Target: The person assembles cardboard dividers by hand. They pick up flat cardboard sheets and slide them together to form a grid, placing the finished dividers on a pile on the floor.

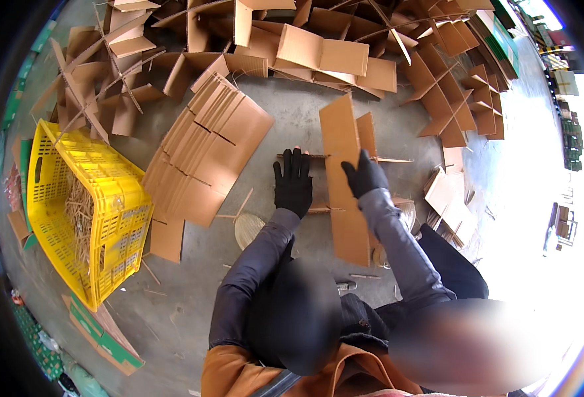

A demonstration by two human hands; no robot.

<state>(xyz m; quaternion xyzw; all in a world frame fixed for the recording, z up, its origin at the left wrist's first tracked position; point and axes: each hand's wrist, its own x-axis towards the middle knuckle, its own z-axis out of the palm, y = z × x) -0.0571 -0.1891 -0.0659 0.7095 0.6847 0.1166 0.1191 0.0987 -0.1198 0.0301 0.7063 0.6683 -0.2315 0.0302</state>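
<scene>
Both my hands wear black gloves. My right hand (364, 175) grips the right edge of a long slotted cardboard strip (343, 178) that stands on edge in front of me. My left hand (293, 182) lies flat, fingers spread, just left of that strip, over thin cross pieces of cardboard (388, 159) slotted through it. A stack of flat slotted cardboard sheets (206, 149) lies on the concrete floor to the left of my hands.
A yellow plastic crate (113, 198) holding straw stands at the left. Many assembled cardboard dividers (331, 49) are heaped along the far side and right. Loose cardboard pieces (450, 198) lie at the right, green-edged folded boxes (100, 327) at the lower left.
</scene>
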